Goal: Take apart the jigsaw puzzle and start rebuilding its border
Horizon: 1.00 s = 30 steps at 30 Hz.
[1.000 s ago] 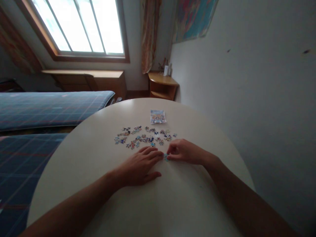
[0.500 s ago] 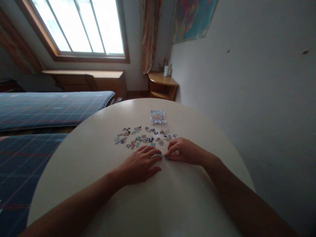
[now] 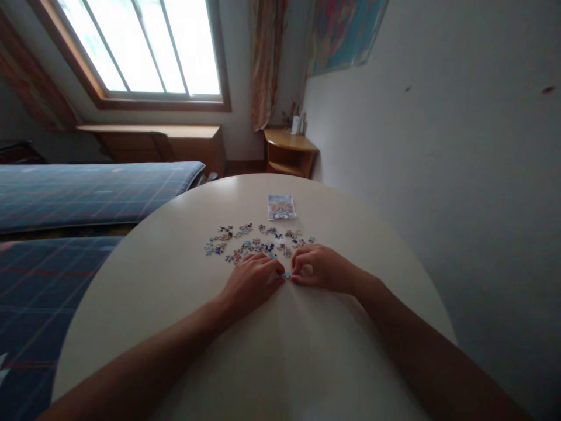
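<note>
From my distant post, I have the left grip point(image 3: 256, 276) and the right grip point(image 3: 322, 268) facing each other over a round, cream tabletop point(image 3: 280, 362), each closed thumb-to-finger on a light-blue puzzle section point(image 3: 287, 275). What shows of the section runs left to right, from one set of fingertips to the other; with both ends covered, I cannot tell its true long axis or which way its print faces. Pale blue and slight, it is too small in my view to show whether it is one piece or several joined. It sits between my two grips, its left end at the left, its right end at the right, on the tabletop or just above it. Just beyond, loose puzzle pieces point(image 3: 264, 248) spread in a multicolored cluster; behind them lies a small printed sheet point(image 3: 281, 207). Plaid mattresses point(image 3: 96, 193) stand left, below a bright window point(image 3: 140, 52).
</note>
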{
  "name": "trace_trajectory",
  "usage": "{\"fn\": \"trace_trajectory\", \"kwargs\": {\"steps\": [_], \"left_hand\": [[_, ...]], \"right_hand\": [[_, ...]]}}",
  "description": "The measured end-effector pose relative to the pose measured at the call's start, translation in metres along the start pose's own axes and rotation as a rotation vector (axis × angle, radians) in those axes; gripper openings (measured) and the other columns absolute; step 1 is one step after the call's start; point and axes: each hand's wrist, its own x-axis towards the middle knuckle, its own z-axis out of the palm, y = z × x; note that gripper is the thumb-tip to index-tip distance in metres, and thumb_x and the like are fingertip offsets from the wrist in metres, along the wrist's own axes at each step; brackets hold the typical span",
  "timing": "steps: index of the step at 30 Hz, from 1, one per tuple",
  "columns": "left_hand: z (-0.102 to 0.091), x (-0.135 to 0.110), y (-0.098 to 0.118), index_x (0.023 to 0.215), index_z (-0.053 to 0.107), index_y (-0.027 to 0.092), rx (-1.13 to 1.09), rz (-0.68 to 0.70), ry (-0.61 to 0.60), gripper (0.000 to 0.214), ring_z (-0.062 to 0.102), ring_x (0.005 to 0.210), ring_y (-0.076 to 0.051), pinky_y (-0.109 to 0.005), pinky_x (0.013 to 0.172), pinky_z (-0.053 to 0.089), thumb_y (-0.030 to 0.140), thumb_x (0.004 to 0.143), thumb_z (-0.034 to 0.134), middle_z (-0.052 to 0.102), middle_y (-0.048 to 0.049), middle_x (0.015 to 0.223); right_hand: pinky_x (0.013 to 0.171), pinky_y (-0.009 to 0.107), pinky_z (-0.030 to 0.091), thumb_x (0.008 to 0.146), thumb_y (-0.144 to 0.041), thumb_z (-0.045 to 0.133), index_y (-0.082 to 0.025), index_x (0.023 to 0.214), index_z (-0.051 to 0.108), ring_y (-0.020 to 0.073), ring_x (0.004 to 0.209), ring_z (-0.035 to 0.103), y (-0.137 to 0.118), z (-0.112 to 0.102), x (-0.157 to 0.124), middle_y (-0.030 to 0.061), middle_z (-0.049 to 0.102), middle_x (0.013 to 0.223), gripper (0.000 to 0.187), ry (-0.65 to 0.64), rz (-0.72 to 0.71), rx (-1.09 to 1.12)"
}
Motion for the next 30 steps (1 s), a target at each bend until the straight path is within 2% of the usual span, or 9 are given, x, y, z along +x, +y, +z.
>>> {"fn": "trace_trajectory", "kwargs": {"steps": [4,10,17,30], "left_hand": [[-0.0012,0.0001,0.0023,0.091,0.069,0.024,0.001,-0.044,-0.009,0.013,0.066,0.093,-0.022,-0.037,0.088,0.05,0.015,0.082,0.068,0.073,-0.0018,0.092],[-0.0051,-0.0001,0.0035,0.09,0.07,0.023,0.01,-0.042,-0.021,0.014,0.066,0.094,-0.023,-0.037,0.088,0.05,0.012,0.082,0.066,0.074,-0.002,0.091],[-0.0014,-0.0021,-0.0012,0.09,0.069,0.023,0.009,0.005,-0.002,0.014,0.066,0.094,-0.023,-0.039,0.088,0.051,0.013,0.082,0.065,0.074,-0.0018,0.091],[-0.0037,-0.0019,-0.0006,0.091,0.069,0.022,0.006,0.003,-0.011,0.014,0.066,0.093,-0.023,-0.039,0.088,0.051,0.012,0.082,0.064,0.074,-0.0022,0.092]], "right_hand": [[0.078,0.026,0.046,0.078,-0.015,0.072,-0.019,0.074,0.069,0.0146,0.078,0.063,-0.003,0.0009,0.0007,0.0022,0.071,0.082,0.006,-0.001,-0.014,0.023],[0.079,0.027,0.047,0.078,-0.014,0.071,-0.018,0.073,0.07,0.0148,0.078,0.063,-0.004,0.0005,0.0012,0.0026,0.071,0.082,0.006,-0.002,-0.033,0.019],[0.082,0.028,0.048,0.082,-0.017,0.066,-0.023,0.088,0.077,0.0146,0.079,0.066,-0.0043,-0.0005,0.0014,0.0026,0.074,0.086,0.013,-0.021,-0.079,0.012],[0.081,0.029,0.046,0.079,-0.015,0.066,-0.02,0.077,0.074,0.0147,0.076,0.066,-0.0055,0.0003,0.0022,0.0025,0.074,0.083,0.01,-0.026,-0.089,-0.073]]}}
